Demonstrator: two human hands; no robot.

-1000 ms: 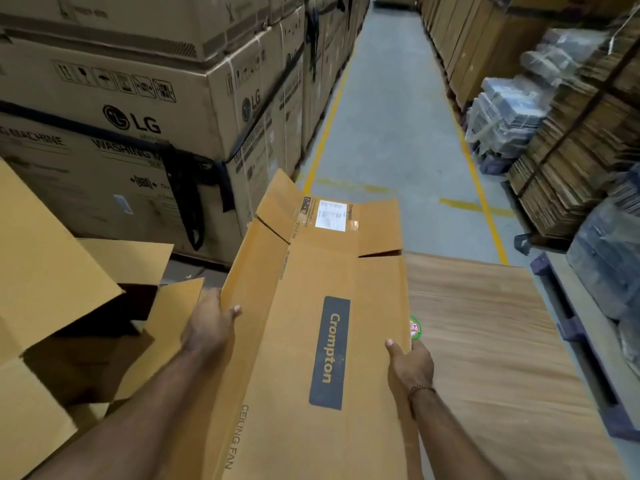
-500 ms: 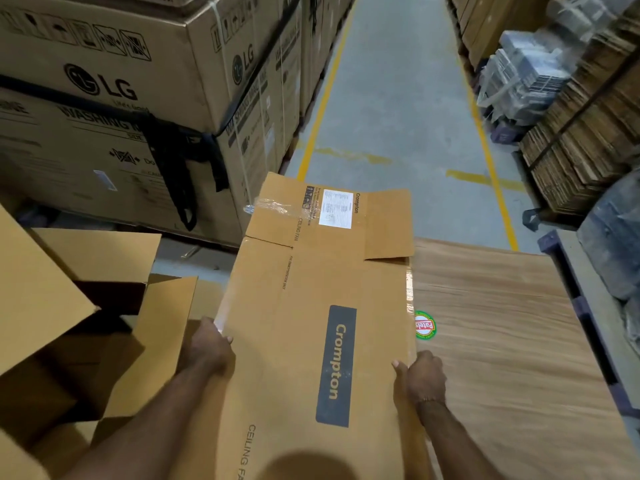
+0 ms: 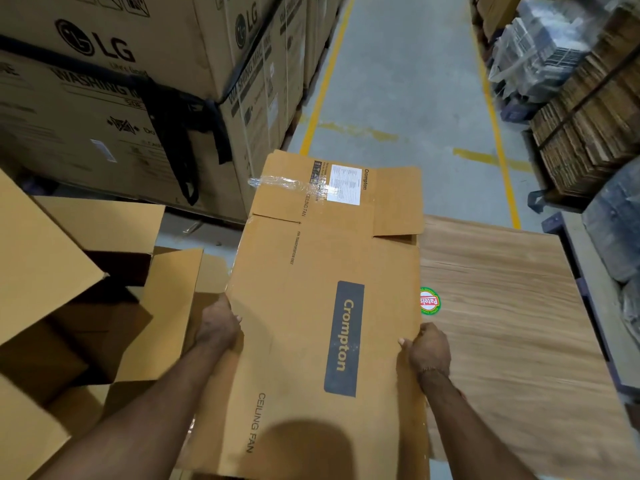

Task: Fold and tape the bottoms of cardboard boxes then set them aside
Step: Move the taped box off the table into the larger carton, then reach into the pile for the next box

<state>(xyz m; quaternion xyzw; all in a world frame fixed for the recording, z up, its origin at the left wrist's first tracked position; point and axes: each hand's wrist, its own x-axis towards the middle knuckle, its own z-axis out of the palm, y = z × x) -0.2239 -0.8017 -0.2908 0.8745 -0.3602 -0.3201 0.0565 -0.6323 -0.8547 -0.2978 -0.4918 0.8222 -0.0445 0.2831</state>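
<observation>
A brown cardboard box marked Crompton (image 3: 311, 306) lies lengthwise away from me over the left edge of a wooden table (image 3: 512, 341). My left hand (image 3: 218, 323) grips its left side. On the right edge, my right hand (image 3: 427, 348) holds it. At the far end the flaps are spread flat, with a white label and a strip of clear tape (image 3: 287, 185) hanging off to the left. No tape roll is in view.
Open brown boxes (image 3: 86, 306) with raised flaps crowd the floor at my left. Big LG cartons (image 3: 138, 98) are stacked behind them. A grey aisle with yellow lines (image 3: 398, 98) runs ahead. Flat cardboard bundles and wrapped goods (image 3: 588, 109) stand on the right.
The box has squared up from a slanted shape and settled lower. Both hands slid slightly toward me along its sides. The taped flap has come into view.
</observation>
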